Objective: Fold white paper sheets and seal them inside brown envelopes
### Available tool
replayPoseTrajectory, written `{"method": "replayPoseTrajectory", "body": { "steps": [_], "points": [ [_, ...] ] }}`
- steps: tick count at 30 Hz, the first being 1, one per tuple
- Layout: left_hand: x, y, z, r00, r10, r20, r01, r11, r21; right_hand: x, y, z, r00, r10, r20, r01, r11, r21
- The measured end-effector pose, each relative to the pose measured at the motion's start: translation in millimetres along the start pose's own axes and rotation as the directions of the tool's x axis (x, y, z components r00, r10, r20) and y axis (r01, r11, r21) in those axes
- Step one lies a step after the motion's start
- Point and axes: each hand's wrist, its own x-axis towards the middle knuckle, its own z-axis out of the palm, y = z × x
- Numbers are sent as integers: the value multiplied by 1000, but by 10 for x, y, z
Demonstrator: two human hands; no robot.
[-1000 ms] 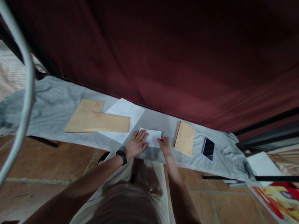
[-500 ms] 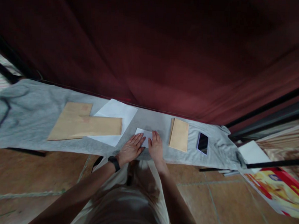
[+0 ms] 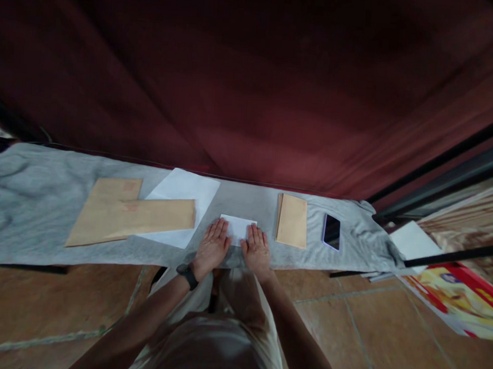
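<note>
1. across the whole background hangs a dark red curtain (image 3: pixel 236 83).
2. below it stretches a long surface under a grey cloth (image 3: pixel 248 198), smooth at the middle and wrinkled toward both ends.
3. at the lower right, beyond the surface's end, sits a red and yellow printed box (image 3: pixel 460 300).
4. on the left part of the cloth lie overlapping brown paper pieces (image 3: pixel 115 215), one reaching across a larger white sheet (image 3: pixel 188 186).
5. to the right lies a smaller brown paper stack (image 3: pixel 293 221), near the right hand but apart from it.
6. the left hand (image 3: pixel 213 245) lies palm down and flat, fingers extended close together, thumb slightly out; the right hand (image 3: pixel 256 252) mirrors it. neither pinches anything.
7. between them, on the cloth, lies the small white paper (image 3: pixel 237 229), each hand over one side edge, its middle bare.
8. farther right rests a phone (image 3: pixel 331 232), dark screen up.
9. on the left wrist sits a black watch (image 3: pixel 187 275).
</note>
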Motion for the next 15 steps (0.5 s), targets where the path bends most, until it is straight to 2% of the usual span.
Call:
{"method": "replayPoseTrajectory", "body": {
  "steps": [5,9,12,15],
  "points": [
    [214,55,-5,997,-43,63,39,997,61,-15,-17,32,999,-2,-54,1,1000,-13],
    [176,2,-14,994,-89,70,85,994,66,-43,-19,56,996,15,-89,-18,1000,-23],
    [88,-51,-2,992,-122,25,123,992,-15,-61,-19,65,994,26,-103,-29,999,-24],
    [91,-72,13,971,-240,23,239,942,-237,-65,-29,63,993,41,-112,-43,999,-15]
  ]
}}
